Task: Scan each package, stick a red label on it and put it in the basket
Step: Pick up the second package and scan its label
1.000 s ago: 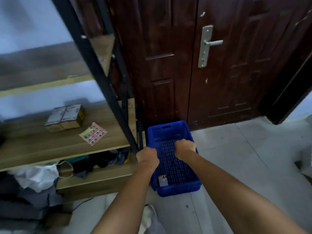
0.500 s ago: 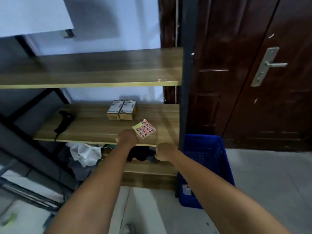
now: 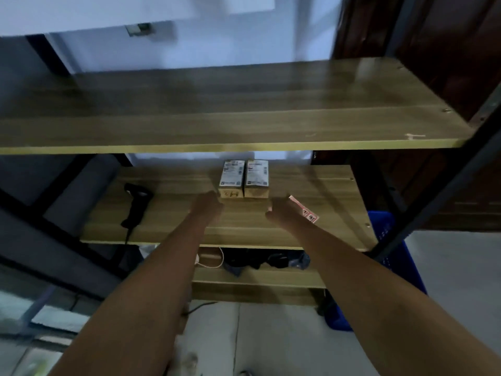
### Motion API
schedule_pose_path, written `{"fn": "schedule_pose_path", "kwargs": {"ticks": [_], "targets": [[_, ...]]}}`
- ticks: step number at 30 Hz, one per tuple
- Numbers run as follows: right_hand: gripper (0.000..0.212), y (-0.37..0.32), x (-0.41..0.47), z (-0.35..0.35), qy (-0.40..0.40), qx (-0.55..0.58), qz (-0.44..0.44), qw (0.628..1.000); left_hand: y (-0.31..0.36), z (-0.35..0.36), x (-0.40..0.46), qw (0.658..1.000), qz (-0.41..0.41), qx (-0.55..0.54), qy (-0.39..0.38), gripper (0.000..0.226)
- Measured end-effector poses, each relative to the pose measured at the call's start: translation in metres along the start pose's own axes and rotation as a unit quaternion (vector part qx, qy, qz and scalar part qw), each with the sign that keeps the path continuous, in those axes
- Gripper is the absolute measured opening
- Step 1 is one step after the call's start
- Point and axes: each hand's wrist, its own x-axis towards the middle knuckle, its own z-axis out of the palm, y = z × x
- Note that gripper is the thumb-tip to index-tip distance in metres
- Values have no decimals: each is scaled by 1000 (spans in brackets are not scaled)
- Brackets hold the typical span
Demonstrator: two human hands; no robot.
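Two small packages sit side by side, touching, on the middle shelf board [image 3: 311,185] of a metal-framed rack. The left package [image 3: 231,178] and the right package [image 3: 256,177] are both boxy cartons of brown cardboard, each with a white printed label on top. Their long axes run front to back across the board, short brown ends facing the person.

Just in front of the left package, the left hand [image 3: 206,207] reaches in over the board, its fingertips close to the carton's front corner; the blur hides whether they touch it, and the fingers look loosely bent around nothing. In front of the right package and slightly to its right, the right hand [image 3: 280,210] hovers, fingers relaxed, holding nothing that can be seen. It covers part of a sheet of red labels [image 3: 305,213] lying flat on the board.

Well left of the packages, a black handheld scanner [image 3: 137,204] lies on the same board, its cord trailing over the front edge. Right of the packages, beyond the rack's dark post, a blue plastic basket [image 3: 390,256] with perforated walls stands on the pale floor.
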Motion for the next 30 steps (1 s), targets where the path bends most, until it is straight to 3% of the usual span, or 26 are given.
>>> {"fn": "schedule_pose_path", "kwargs": {"ticks": [5,11,23,28,30], "targets": [[36,-30,29,13,-5,20,-15,1000,-17,7,36,1000,4,-7,1,37],[47,-59,52,25,15,69,-62,996,-18,25,68,995,-7,-97,4,35],[33,-78,99,45,47,113,-33,992,-27,46,124,968,-85,-235,21,47],[38,-88,113,53,82,95,-9,992,-18,57,131,943,-105,-316,12,79],[36,-93,117,53,72,92,6,993,-16,59,137,939,-109,-325,17,70]]}}
